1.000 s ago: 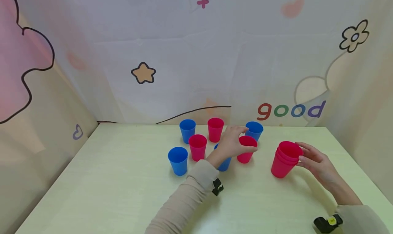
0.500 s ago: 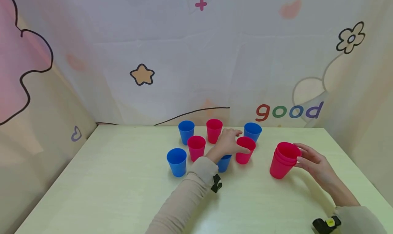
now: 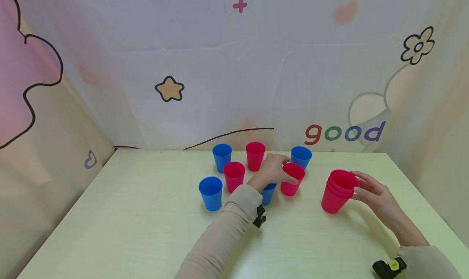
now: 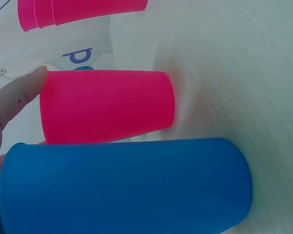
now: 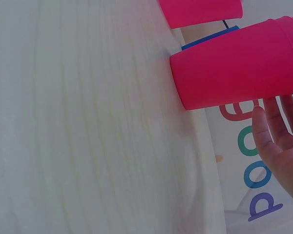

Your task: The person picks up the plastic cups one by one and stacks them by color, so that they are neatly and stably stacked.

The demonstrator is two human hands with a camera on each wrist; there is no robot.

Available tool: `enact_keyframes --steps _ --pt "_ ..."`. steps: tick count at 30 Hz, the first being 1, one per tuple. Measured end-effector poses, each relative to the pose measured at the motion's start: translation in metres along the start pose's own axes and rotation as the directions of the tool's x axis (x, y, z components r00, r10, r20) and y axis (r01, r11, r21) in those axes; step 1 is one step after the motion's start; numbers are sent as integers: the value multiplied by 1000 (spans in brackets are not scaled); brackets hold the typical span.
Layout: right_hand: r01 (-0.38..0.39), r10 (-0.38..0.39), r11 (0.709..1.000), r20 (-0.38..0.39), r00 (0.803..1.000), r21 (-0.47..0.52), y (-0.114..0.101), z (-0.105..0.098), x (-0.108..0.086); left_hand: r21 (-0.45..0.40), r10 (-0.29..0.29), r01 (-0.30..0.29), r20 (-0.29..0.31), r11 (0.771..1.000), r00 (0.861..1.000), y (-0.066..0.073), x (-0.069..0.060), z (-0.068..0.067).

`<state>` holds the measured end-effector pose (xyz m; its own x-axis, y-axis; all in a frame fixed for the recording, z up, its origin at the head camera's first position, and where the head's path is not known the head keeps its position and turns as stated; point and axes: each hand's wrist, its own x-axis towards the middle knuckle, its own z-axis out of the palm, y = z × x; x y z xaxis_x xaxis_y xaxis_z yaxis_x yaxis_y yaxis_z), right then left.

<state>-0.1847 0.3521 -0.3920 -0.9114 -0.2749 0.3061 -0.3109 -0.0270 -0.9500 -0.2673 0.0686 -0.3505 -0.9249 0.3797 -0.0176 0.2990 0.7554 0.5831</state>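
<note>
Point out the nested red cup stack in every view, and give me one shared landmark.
Head: the nested red cup stack stands right of centre, at the right hand.
Left wrist: top edge, left of centre, partly cut off.
Right wrist: upper right, running off the right edge.
Shared landmark: the backdrop's purple letter d.

The table (image 3: 110, 222) offers passage at left; cups (image 3: 234, 178) block its far middle.

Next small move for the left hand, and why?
Probably lift the front-right red cup straight up: the left hand has thumb and fingers at its rim, the right hand holds the red stack, and the near blue cup stands close, so dragging might bump it.
</note>
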Motion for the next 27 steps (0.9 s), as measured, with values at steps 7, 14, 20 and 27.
enact_keyframes --steps 7,14,20,27 --pt "9 -9 1000 2 1000 20 0 1 0 -18 -20 20 1 1000 1000 0 1 2" --pt "8 -8 1000 -4 1000 23 0 1 0 -3 -11 11 -11 1000 1000 1 0 3" --pt "9 -9 999 2 1000 47 0 2 0 -20 14 -15 -24 1000 1000 1 -2 3" --pt "17 -17 999 1 1000 46 -1 4 0 -66 57 -60 -53 996 997 2 -5 1"
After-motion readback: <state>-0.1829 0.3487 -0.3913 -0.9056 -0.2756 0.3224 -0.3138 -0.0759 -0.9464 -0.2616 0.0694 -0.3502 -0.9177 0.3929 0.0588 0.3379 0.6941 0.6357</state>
